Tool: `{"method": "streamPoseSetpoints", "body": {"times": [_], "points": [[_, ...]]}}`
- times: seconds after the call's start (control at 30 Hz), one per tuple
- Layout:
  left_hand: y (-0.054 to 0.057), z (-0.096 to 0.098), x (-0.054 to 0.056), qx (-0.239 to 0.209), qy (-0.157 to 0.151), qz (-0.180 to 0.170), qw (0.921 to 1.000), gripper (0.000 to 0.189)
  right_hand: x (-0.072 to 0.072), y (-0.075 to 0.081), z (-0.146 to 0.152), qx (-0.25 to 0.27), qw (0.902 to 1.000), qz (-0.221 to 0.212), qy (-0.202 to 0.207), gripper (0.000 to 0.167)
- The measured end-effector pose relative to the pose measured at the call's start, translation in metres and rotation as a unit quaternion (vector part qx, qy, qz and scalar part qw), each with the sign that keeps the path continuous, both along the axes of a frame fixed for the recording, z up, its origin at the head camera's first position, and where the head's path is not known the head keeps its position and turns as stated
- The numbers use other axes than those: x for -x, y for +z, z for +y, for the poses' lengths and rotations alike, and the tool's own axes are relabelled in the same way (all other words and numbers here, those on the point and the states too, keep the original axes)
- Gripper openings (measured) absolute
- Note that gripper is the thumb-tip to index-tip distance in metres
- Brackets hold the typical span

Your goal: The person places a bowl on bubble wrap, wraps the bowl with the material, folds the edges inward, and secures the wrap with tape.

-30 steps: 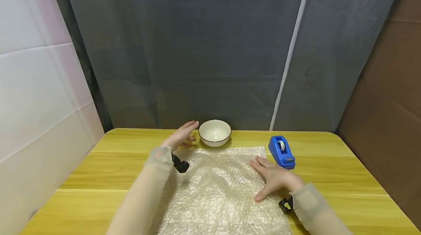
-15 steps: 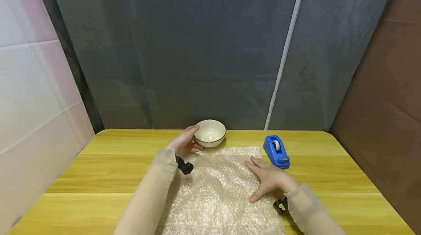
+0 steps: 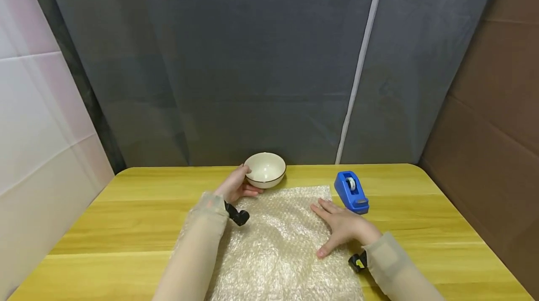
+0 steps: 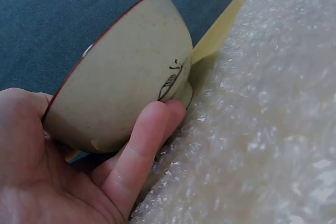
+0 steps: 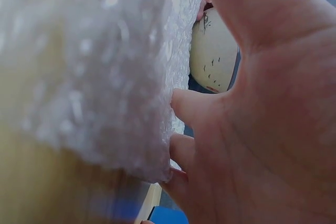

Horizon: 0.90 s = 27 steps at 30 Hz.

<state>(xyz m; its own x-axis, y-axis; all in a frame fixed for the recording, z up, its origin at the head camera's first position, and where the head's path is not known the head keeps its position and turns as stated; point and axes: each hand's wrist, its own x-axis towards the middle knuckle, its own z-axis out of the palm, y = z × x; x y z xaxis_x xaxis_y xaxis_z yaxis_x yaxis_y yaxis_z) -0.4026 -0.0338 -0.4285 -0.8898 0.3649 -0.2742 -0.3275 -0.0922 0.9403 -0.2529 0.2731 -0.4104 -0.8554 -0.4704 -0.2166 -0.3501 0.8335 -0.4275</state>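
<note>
Cream glaze first up: round ceramic bowl with a thin brown rim (image 3: 267,170), at twelve o'clock from the rumpled, clear sheet of bubble wrap (image 3: 282,254), mouth upward, inside on full show, pale and smooth with a soft glint of light. Across to the left hand (image 3: 236,186), at eleven o'clock: pinching that bowl, thumb over the rim, fingers curved under the outer wall. Confirmed from the left wrist, with a dark leaf-like drawing (image 4: 170,82) near the foot, around four o'clock. Foot on the yellow wood-grained table (image 3: 105,226) or lifted off: cannot tell.

Over to the right hand (image 3: 343,225), between two and three o'clock: fingers and thumb spread wide, tips on the wrap, close to its edge. Just beyond, at two o'clock: blue plastic tape dispenser (image 3: 347,195), holding a small whitish roll of tape (image 3: 351,183) in its well. Wrap laid flat across the middle of the table, running out of view at six o'clock. Beige sleeves (image 3: 198,240) on both arms. Rising behind, at twelve: dark grey curtain (image 3: 252,57), with a narrow white strip (image 3: 362,62) leaning towards one o'clock.
</note>
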Motion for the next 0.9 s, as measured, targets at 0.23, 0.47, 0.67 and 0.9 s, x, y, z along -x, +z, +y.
{"method": "streamPoseSetpoints", "body": {"times": [0.23,0.47,0.67,0.9], "points": [[-0.003,-0.002,-0.002,-0.016,0.01,0.021,0.9996,0.056,0.002,0.001,-0.002,-0.012,0.9999,0.006,0.001,0.121],[-0.004,0.003,0.002,-0.027,0.019,0.031,0.999,0.059,-0.002,-0.001,-0.002,-0.01,0.9999,0.004,-0.003,0.122],[-0.003,-0.001,0.0,-0.027,0.026,0.035,0.9987,0.059,-0.002,-0.001,-0.004,-0.013,0.9999,0.006,-0.002,0.121],[0.011,0.003,-0.006,-0.024,0.011,0.063,0.9977,0.059,-0.002,0.001,-0.001,-0.01,0.9999,0.009,0.001,0.121]]}}
